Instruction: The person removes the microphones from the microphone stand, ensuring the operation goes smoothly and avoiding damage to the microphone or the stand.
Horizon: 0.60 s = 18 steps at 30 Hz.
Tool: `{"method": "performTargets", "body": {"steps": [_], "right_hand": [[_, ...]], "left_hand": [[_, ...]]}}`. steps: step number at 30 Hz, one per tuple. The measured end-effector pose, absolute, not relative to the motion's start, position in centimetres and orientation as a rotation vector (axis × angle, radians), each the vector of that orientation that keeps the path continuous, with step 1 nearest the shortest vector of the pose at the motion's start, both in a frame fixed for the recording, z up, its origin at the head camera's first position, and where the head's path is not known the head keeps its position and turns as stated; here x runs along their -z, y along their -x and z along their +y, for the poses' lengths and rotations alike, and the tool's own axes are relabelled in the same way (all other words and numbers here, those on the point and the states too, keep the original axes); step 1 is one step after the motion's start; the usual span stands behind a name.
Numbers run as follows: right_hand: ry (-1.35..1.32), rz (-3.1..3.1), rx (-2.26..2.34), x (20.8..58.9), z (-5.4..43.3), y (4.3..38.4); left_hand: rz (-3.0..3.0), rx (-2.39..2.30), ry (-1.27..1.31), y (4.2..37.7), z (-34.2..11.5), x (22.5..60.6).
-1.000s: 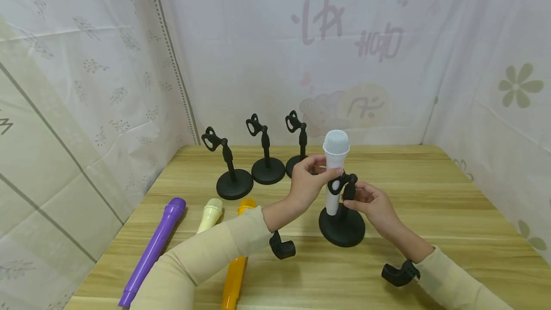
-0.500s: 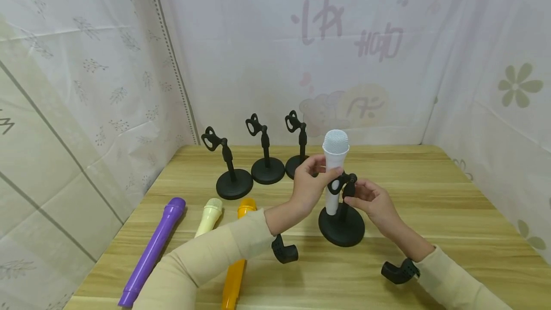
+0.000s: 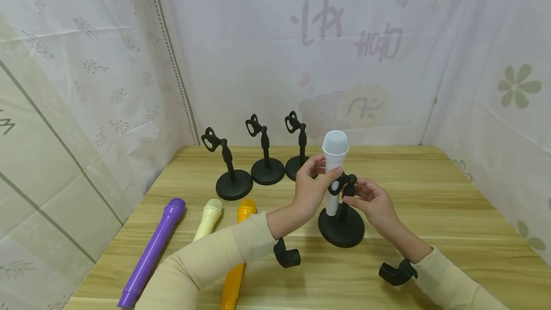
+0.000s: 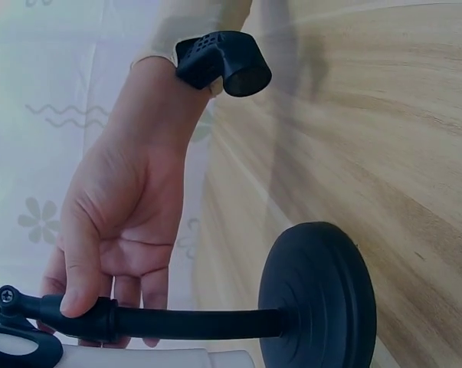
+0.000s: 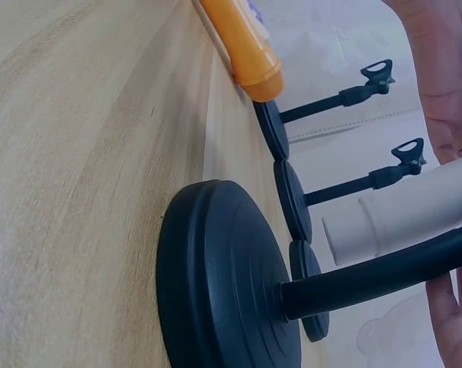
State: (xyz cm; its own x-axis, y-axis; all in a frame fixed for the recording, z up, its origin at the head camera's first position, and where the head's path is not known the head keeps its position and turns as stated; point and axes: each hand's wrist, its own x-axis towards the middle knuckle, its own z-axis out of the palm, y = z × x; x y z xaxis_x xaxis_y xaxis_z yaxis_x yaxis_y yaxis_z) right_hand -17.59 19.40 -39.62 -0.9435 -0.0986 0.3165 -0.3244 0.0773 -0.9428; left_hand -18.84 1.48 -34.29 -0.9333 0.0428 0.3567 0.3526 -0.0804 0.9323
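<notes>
In the head view a white microphone [image 3: 336,149] stands nearly upright along a black microphone stand [image 3: 342,226]. My left hand [image 3: 309,191] grips its body, thumb across the front just above the clip [image 3: 337,185]. White shows through the clip's opening; whether the microphone sits fully in it, I cannot tell. On the other side my right hand [image 3: 375,207] pinches the neck of this stand below the clip joint. The left wrist view shows the right hand's thumb [image 4: 81,272] on the neck. In the right wrist view the microphone's lower end [image 5: 353,234] hangs beside the post.
Three more black stands [image 3: 234,184] with bare clips are lined up at the back. On the left lie a purple microphone [image 3: 152,250], a pale yellow one [image 3: 208,219] and an orange one [image 3: 234,283], the latter two partly behind the left sleeve. A printed curtain encloses the wooden table [image 3: 422,176].
The left wrist has shifted slightly right and down. Both hands keep their hold, and the white microphone and its stand stay almost in place.
</notes>
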Motion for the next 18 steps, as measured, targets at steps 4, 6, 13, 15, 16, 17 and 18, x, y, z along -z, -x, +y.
{"method": "performTargets", "body": {"steps": [4, 6, 13, 15, 16, 17, 18], "right_hand": [[-0.459, -2.169, -1.958, 39.79, 19.54, 17.67], [-0.466, -2.17, -1.946, 39.87, 19.59, 17.75], [-0.504, -2.158, -1.902, 40.07, 19.6, 17.94], [-0.52, -2.151, -1.894, 40.12, 19.55, 18.02], [-0.523, -2.147, -1.89, 40.15, 19.53, 18.05], [-0.529, -2.143, -1.886, 40.19, 19.51, 18.1], [-0.533, -2.14, -1.882, 40.23, 19.5, 18.14]], "left_hand": [[-1.973, 2.103, 0.438, 18.76, 1.6, 34.24], [-1.988, 2.079, 0.438, 18.69, 1.63, 34.19], [-1.995, 1.984, 0.472, 18.83, 1.59, 34.22], [-1.996, 1.97, 0.476, 18.92, 1.51, 34.25], [-1.993, 1.969, 0.482, 18.95, 1.46, 34.3], [-1.991, 1.964, 0.487, 18.96, 1.43, 34.3], [-1.987, 1.964, 0.493, 19.02, 1.4, 34.35]]}}
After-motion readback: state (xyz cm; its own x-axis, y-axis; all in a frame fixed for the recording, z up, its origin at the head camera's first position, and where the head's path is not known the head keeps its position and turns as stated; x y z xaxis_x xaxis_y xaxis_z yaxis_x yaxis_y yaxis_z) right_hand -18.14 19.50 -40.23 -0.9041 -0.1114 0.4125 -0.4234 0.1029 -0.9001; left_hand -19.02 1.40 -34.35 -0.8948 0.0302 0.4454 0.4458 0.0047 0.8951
